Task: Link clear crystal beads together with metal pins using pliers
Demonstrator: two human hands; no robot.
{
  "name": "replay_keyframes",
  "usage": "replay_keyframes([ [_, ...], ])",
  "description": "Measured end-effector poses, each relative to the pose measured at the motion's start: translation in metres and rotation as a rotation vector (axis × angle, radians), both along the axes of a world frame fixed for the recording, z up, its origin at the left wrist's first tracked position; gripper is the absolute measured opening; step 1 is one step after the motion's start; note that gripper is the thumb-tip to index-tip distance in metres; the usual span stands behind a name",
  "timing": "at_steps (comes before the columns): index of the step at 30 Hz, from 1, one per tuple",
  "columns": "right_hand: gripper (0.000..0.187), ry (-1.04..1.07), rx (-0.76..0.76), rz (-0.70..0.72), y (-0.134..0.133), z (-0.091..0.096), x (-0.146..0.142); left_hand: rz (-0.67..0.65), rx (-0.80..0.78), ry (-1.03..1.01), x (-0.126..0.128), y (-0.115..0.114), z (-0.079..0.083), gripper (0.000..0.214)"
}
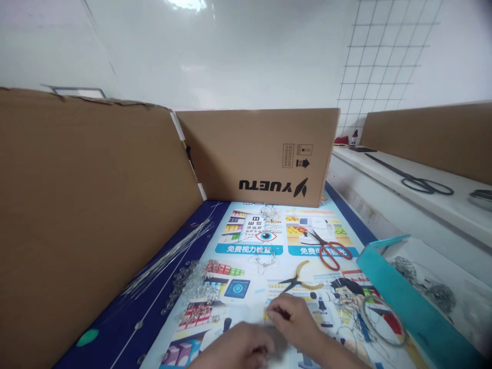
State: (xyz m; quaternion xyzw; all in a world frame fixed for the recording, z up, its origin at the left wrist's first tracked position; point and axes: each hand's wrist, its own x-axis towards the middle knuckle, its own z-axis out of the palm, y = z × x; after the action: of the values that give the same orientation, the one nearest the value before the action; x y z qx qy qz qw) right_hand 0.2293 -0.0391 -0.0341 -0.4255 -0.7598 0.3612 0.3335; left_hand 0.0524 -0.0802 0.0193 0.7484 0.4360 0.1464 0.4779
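Both hands work close together at the bottom middle of the printed mat (246, 241). My left hand (240, 348) is curled, fingers closed near a small clear item I cannot make out. My right hand (294, 318) is pinched, fingertips together at its left side, on something too small to name. A pile of clear beads (190, 284) lies just left of the hands. Yellow-handled pliers (302, 279) lie right above my right hand. Red-handled scissors (330, 251) lie farther back.
Cardboard walls stand at the left (84, 215) and back (257, 154). Thin wires (169, 256) lie along the left edge. A wire ring (382, 318) rests at right, beside a teal tray (407, 302). Black scissors (417, 182) lie on the white counter to the right.
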Motion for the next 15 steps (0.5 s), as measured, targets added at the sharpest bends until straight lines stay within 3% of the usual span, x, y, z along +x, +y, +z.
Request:
replay_keyframes([
  [6, 0.022, 0.096, -0.223, 0.128, 0.003, 0.005, 0.004, 0.121, 0.190, 0.109, -0.010, 0.015, -0.002, 0.022],
  [15, 0.013, -0.035, -0.243, 0.323, 0.009, 0.007, 0.011, 0.075, 0.211, 0.187, -0.015, 0.016, -0.001, 0.023],
])
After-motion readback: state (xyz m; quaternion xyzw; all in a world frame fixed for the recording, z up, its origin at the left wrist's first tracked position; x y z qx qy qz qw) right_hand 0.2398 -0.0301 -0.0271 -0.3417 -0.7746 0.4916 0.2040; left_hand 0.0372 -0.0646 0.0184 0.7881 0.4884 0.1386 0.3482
